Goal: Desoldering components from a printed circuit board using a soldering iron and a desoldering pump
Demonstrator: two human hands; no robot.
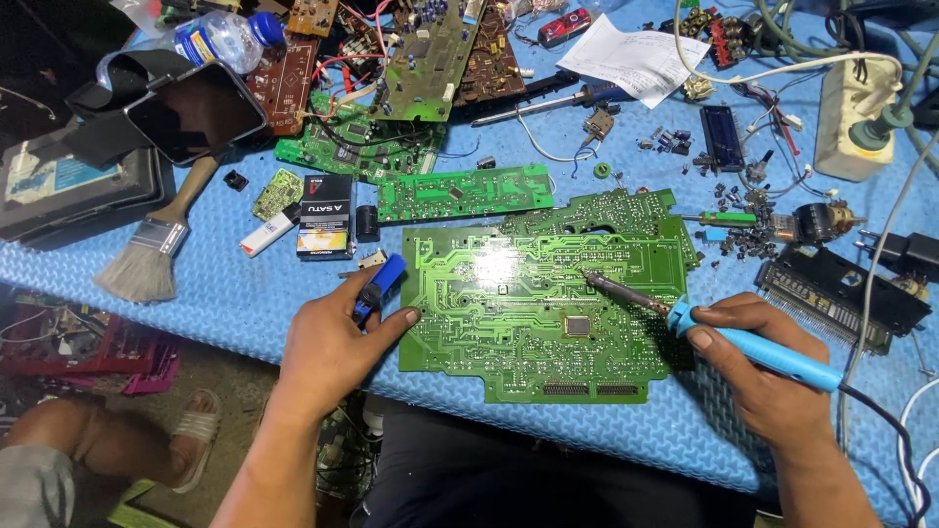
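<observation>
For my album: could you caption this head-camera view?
Right hand touches a blue soldering iron to a green circuit board steadied by the left hand.

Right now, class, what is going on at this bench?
A person holds a blue soldering iron in the right hand, its tip resting on a large green circuit board. The left hand steadies the board's left edge. Both lie on a blue mat, with more boards, a brush and loose parts behind.
</observation>
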